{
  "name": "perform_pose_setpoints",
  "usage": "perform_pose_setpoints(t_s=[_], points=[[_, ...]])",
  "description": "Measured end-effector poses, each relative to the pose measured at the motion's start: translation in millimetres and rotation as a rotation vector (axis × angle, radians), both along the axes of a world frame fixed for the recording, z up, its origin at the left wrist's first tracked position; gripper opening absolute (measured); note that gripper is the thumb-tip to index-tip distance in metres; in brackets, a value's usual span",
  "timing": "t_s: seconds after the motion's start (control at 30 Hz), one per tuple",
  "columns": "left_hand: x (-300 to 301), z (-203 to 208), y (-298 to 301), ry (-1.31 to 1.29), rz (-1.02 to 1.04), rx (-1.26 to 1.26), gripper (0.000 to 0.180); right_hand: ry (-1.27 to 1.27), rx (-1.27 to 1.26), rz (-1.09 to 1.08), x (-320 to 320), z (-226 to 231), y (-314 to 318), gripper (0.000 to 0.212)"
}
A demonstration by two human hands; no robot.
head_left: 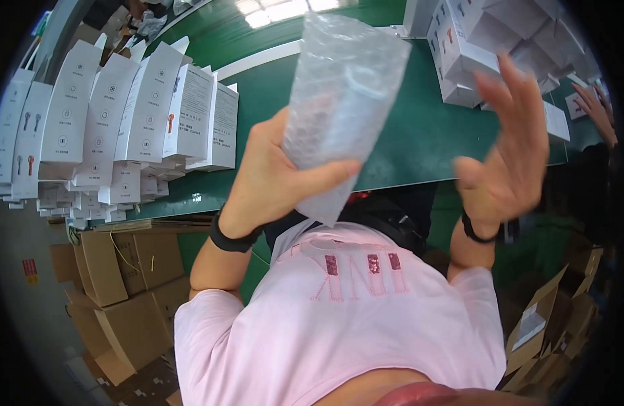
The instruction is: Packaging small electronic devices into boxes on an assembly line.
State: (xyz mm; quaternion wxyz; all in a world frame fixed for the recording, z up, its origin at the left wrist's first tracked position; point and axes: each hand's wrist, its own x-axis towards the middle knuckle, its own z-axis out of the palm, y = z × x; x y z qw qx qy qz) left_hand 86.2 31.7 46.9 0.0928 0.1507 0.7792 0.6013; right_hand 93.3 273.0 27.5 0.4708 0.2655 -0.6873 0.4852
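Left hand has a tall, clear plastic bubble-wrap pouch pinched low down, thumb across the front, fingers round the back and mostly hidden, so can't tell how those sit. Something pale blue shows through the plastic. The pouch is up in the air, roughly mid-view, over the near edge of a flat dark-green worktable. Right hand is empty, kinda blurry, fingers up and loosely spread, thumb well out, nearest a stack of white cardboard boxes. More upright white printed boxes crowd the table's left side.
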Motion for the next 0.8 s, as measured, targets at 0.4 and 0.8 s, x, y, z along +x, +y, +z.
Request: perform_pose_setpoints(t_s=[0.4, 0.8], points=[[8.9, -10.0, -30.5, -0.208, -0.073, 0.371, 0.038, 0.017, 0.511, 0.230, -33.7, 23.3, -51.9, 0.041], [-11.7, -23.2, -57.0, -0.231, -0.049, 0.456, 0.042, -0.277, 0.538, 0.152, -60.0, 50.6, -102.3, 0.093]])
